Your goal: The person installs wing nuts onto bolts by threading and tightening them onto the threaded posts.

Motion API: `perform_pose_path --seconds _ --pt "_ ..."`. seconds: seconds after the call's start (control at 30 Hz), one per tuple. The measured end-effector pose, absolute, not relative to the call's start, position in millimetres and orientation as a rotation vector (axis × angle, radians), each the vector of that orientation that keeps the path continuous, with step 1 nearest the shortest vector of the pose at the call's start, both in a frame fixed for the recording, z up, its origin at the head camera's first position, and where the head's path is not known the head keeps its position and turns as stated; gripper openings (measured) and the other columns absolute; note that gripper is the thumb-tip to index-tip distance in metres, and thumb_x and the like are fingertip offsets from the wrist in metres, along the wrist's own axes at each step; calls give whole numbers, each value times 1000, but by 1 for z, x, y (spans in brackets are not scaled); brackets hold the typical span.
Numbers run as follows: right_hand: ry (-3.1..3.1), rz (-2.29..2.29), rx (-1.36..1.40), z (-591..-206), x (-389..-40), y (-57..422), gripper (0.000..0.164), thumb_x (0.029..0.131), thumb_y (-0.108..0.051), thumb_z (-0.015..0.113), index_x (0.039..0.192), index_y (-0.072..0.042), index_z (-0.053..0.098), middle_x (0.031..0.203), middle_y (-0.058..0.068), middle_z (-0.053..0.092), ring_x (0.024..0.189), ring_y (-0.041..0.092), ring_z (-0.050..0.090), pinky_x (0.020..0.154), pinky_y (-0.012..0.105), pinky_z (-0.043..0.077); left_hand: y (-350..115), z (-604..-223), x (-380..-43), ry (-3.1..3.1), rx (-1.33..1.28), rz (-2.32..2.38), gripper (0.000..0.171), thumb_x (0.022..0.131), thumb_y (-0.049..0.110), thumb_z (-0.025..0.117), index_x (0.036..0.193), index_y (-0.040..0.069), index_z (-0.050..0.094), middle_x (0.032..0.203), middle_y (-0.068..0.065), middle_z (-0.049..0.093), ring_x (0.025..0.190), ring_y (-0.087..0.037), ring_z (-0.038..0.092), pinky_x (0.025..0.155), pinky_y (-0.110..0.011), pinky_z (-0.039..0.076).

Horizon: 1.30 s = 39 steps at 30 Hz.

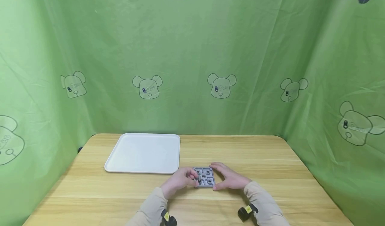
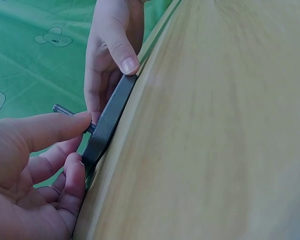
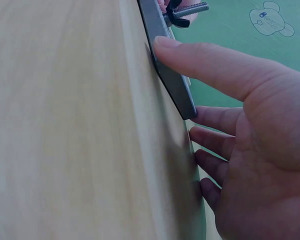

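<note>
A square grey metal plate [image 1: 207, 176] with round holes and raised ribs lies on the wooden table. From its left part a threaded bolt [image 2: 65, 109] stands up, carrying a black wing nut [image 3: 178, 19]. My left hand [image 1: 181, 178] pinches the wing nut between thumb and fingers; in the left wrist view the thumb covers the nut. Across the plate's right side, my right hand [image 1: 230, 179] holds it, thumb [image 3: 167, 44] on the near edge and index finger by the far corner. The right hand's other fingers rest near the tabletop.
A white rectangular tray [image 1: 144, 154] with a raised rim lies at the back left of the table [image 1: 258, 159]. Green printed curtains [image 1: 186, 52] enclose the table at the back and sides. Each sleeve bears a strapped-on black wrist camera.
</note>
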State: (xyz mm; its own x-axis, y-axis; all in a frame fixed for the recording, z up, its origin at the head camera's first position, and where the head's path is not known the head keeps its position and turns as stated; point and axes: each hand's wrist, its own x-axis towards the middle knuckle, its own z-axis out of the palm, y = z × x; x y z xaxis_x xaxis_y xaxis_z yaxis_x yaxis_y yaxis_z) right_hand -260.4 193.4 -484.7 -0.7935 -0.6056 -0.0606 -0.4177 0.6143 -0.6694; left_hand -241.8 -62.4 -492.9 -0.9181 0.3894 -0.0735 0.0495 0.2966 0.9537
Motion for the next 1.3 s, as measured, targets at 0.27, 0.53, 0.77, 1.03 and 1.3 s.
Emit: perform_pose_path --seconds 0.27,0.53,0.77,1.03,1.3 --pt "2564 -951 -831 -483 -260 193 94 76 -38 79 149 -1 32 156 27 24 142 51 24 109 71 19 -62 -494 -241 2304 398 1628 22 76 8 76 97 6 69 83 0 57 77 -14 51 66 -24 42" --pt "2575 -935 -827 -481 -259 193 94 76 -38 78 148 0 32 156 28 24 141 51 24 109 71 19 -62 -493 -242 2280 420 1645 16 84 8 70 99 4 70 79 1 56 65 -11 49 55 -20 41" --pt "2564 -943 -829 -482 -259 193 94 76 -39 78 149 -1 32 156 27 24 142 50 24 111 70 18 -62 -492 -240 2300 403 1634 14 86 7 67 100 4 70 81 0 56 68 -13 48 56 -23 40" --pt "2564 -952 -831 -484 -260 193 95 75 -39 79 149 -1 32 156 26 25 142 50 24 110 70 19 -62 -493 -239 2313 392 1628 15 87 8 67 100 5 70 82 0 57 70 -13 49 57 -23 41" --pt "2569 -950 -826 -486 -261 193 95 75 -40 79 149 -1 32 156 26 25 142 50 24 109 71 19 -63 -494 -241 2288 369 1676 20 83 7 70 101 5 62 83 0 56 73 -13 50 59 -22 42"
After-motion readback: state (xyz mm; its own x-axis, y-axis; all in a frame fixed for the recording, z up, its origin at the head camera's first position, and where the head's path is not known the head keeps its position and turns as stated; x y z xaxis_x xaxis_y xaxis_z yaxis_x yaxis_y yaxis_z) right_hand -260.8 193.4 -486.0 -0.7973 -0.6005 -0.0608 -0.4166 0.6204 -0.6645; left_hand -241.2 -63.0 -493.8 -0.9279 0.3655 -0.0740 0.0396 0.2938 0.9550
